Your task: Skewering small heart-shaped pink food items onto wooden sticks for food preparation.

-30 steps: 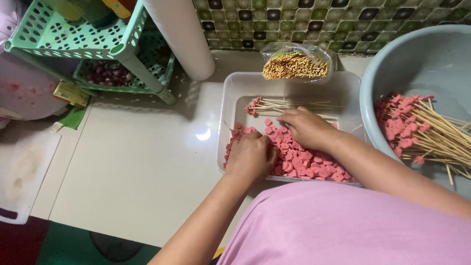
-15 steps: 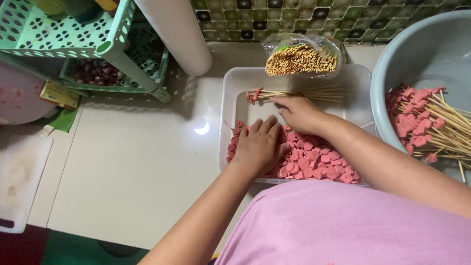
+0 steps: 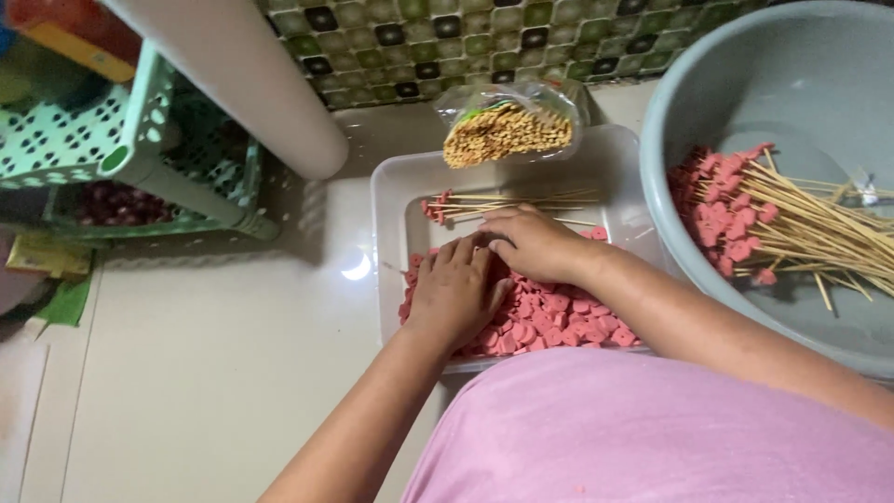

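Where hands [image 3: 494, 270] meet: pink sausage pcs [image 3: 549, 321].

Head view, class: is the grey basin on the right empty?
No: the grey basin holds a pile of wooden skewers threaded with pink pieces.

**Tray in the middle, basin to its right**

The tray [image 3: 391, 200] sits on the floor [image 3: 205, 373]. In it lie sausage slices [image 3: 549, 321] at the near end and a few loaded skewers [image 3: 503, 200] behind them. The left hand [image 3: 456, 289] and right hand [image 3: 535, 244] rest on the slices, touching each other. A bag of sticks [image 3: 507, 130] lies on the tray's far edge. The basin [image 3: 670, 121] stands just right, holding skewers [image 3: 782, 224]. A rack [image 3: 121, 130] stands far left.
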